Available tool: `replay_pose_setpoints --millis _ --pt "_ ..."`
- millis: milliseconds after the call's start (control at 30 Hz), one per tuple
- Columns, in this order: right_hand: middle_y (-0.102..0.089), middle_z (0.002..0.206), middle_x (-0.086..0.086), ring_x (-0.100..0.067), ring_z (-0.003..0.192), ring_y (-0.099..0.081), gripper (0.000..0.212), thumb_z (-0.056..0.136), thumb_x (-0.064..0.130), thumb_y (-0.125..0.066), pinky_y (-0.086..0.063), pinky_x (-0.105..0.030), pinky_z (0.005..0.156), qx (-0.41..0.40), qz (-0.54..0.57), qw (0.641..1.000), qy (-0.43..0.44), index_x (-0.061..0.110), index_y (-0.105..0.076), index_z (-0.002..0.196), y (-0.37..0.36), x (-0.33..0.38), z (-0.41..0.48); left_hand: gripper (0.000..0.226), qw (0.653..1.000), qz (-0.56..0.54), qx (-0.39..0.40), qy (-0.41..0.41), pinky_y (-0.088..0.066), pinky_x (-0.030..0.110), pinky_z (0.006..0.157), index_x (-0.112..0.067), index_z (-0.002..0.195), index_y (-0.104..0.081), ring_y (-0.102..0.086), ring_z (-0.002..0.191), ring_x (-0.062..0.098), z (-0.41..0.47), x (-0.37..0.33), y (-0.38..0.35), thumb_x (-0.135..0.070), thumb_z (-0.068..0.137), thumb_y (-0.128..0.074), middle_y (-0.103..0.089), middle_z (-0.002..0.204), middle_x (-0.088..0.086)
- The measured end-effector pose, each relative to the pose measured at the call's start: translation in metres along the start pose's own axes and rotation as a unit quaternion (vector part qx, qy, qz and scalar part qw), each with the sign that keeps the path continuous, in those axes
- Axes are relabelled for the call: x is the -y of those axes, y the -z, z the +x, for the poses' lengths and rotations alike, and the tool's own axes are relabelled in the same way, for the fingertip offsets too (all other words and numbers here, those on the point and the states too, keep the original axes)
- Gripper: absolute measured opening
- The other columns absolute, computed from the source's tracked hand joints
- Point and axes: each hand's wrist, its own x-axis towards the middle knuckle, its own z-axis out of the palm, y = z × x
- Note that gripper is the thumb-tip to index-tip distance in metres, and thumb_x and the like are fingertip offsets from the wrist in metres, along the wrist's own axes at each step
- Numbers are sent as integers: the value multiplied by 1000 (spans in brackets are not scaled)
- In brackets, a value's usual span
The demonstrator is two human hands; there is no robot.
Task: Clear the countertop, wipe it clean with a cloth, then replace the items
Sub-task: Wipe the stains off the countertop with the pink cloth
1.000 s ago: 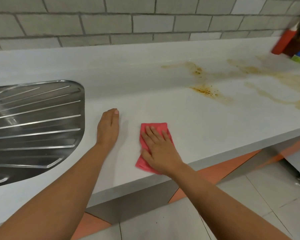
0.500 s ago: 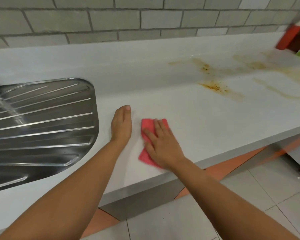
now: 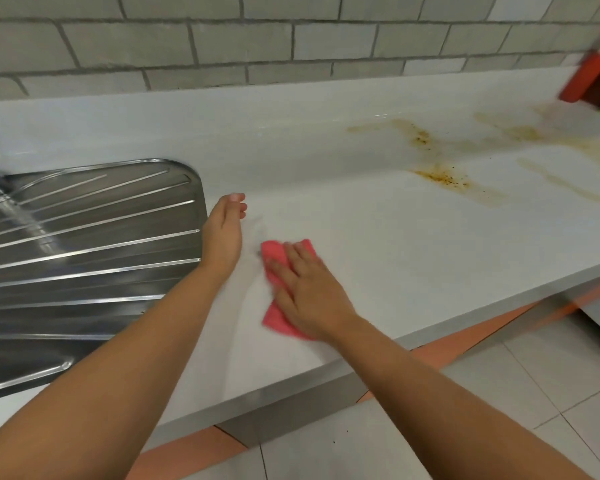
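Note:
A pink cloth (image 3: 273, 258) lies flat on the white countertop (image 3: 378, 244), near its front edge. My right hand (image 3: 305, 289) presses on the cloth with straight, spread fingers and covers most of it. My left hand (image 3: 224, 233) rests on the countertop just left of the cloth, fingers relaxed, holding nothing. Brown and yellow stains (image 3: 440, 178) streak the countertop to the right, well away from the cloth.
A steel sink drainboard (image 3: 84, 258) is set into the counter at the left, beside my left hand. A red bottle (image 3: 586, 76) and a few blurred items stand at the far right against the tiled wall. Tiled floor lies below the counter's edge.
My right hand has slid the cloth leftward along the counter, closer to my left hand. My left hand stays on the counter by the drainboard; the camera has shifted.

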Motion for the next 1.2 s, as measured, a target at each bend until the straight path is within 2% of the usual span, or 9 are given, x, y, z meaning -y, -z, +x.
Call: replay_pose_setpoints --millis 133,333,400,567,667,767,933,1067,1200 --pt "-7 156 5 -11 145 0 69 86 54 -7 4 -23 115 -8 30 999 23 28 -21 148 24 -37 -41 33 999 26 22 7 -38 27 100 -10 116 -58 -54 110 17 6 3 -6 -27 101 -34 -60 118 8" --pt "-11 158 -9 -24 147 -5 53 100 39 -23 -3 -37 120 -56 -17 957 -283 20 -21 149 41 -159 2 40 995 79 67 -4 -26 15 96 -17 131 -50 -41 120 3 11 -1 -17 -36 100 -33 -49 133 -6" --pt "-8 158 -10 -26 147 -1 56 99 43 -17 0 -41 120 -43 -30 948 -314 21 -18 150 34 -151 36 41 994 78 71 -7 -24 13 97 -19 134 -47 -38 118 -2 14 0 -22 -38 100 -33 -46 137 -7" --pt "-8 159 -6 -23 147 0 62 94 51 -12 2 -34 119 -16 -15 997 -77 25 -24 148 17 -76 53 42 992 104 66 -16 -22 13 100 -17 137 -45 -38 131 9 37 0 -41 -35 100 -34 -43 141 -4" --pt "-19 156 -5 -22 146 -12 62 92 50 -17 7 -16 111 -25 15 999 34 23 -33 145 31 -101 36 42 988 142 57 -32 -23 16 103 -13 137 -44 -38 132 14 59 1 -51 -31 101 -34 -43 142 2" --pt "-25 154 -10 -25 144 -19 59 94 46 -21 8 -13 109 -64 7 998 -25 16 -35 144 48 -167 55 41 986 160 52 -22 -23 18 104 -12 137 -44 -39 131 16 83 4 -62 -30 101 -33 -42 142 4" --pt "-11 158 -12 -27 146 -5 51 101 34 -17 1 -38 120 -52 -38 970 -233 17 -21 149 42 -198 138 41 979 204 27 -15 -24 19 104 -10 136 -44 -40 131 19 123 9 -85 -28 101 -31 -42 142 5" --pt "-26 153 -15 -31 143 -17 75 86 40 2 0 -43 119 -47 -19 998 -34 8 -32 145 24 -153 165 40 971 238 22 -17 -24 23 107 -8 135 -45 -40 131 21 156 15 -115 -26 101 -32 -43 141 7" --pt "-54 134 -16 -32 126 -50 50 100 34 -26 -24 -37 112 -51 -3 996 73 7 -57 127 33 -199 168 43 930 367 9 -20 -10 40 116 -3 135 -44 -31 137 25 194 22 -127 -25 101 -29 -39 144 13"
